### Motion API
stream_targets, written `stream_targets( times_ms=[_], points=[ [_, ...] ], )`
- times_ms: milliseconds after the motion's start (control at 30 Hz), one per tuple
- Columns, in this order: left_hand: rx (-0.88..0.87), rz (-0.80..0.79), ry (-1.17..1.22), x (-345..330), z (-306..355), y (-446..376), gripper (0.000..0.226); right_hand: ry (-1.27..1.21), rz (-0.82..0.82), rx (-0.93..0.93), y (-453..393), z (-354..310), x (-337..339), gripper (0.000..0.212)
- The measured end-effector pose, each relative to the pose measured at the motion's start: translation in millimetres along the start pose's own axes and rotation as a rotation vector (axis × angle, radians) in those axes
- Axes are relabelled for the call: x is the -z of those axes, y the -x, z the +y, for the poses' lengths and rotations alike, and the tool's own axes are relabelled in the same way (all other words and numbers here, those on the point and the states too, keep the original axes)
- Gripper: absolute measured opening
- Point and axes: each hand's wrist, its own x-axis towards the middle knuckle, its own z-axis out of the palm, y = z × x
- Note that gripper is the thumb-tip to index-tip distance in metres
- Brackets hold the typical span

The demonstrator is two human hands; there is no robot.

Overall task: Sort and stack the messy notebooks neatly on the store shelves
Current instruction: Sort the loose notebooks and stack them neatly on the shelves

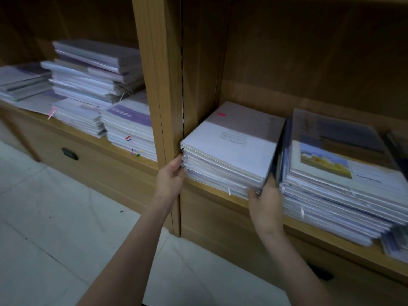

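A stack of pale lilac-and-white notebooks [234, 146] lies on the wooden shelf [223, 196], against the left wall of the right bay. My left hand [173, 174] grips the stack's front left corner, fingers curled on the page edges. My right hand [266, 200] holds the stack's front right corner, thumb on the front edge and fingers reaching into the gap beside it. To the right stands a taller stack of notebooks with a landscape picture cover [337, 171]. A few dark-covered notebooks [280, 155] stand on edge between the two stacks.
The left bay holds several untidy piles of notebooks [92, 71], some askew and overhanging. A wooden upright [159, 85] divides the bays. Below the shelf are drawers with dark handles [69, 153]. More notebooks lie at the far right edge [397, 241]. Pale floor tiles [55, 228] lie below.
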Motion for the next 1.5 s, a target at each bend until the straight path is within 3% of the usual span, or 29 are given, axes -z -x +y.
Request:
stream_targets(
  times_ms=[133,300,533,700,800,900,1067,1267,1500],
  points=[
    [-0.063,0.076,-0.106,4,-2,-10,0.037,0.032,-0.005,-0.004,-5,1,8,0.03],
    [-0.1,0.192,-0.162,1,-5,-12,0.029,-0.05,-0.032,0.014,-3,5,13,0.039],
    [-0.172,0.214,-0.269,2,-3,-4,0.029,-0.085,-0.066,-0.015,-4,4,15,0.041],
    [-0.154,0.128,-0.061,-1,18,3,0.048,-0.156,-0.065,0.013,5,-14,13,0.084],
    [-0.135,0.033,-0.016,-6,20,-1,0.056,-0.14,-0.092,0.08,3,-19,16,0.072],
    [-0.152,0.035,-0.1,-6,19,-4,0.053,-0.062,-0.158,0.073,-3,-16,22,0.064],
    [-0.177,0.12,-0.154,-6,16,-2,0.042,0.015,-0.161,0.089,-2,-17,24,0.066],
    [-0.185,0.095,-0.172,-5,21,-1,0.044,0.068,-0.208,0.105,-4,-18,27,0.069],
    [-0.173,0.205,-0.146,-8,20,1,0.022,0.135,-0.221,0.113,-5,-19,34,0.068]
  ],
)
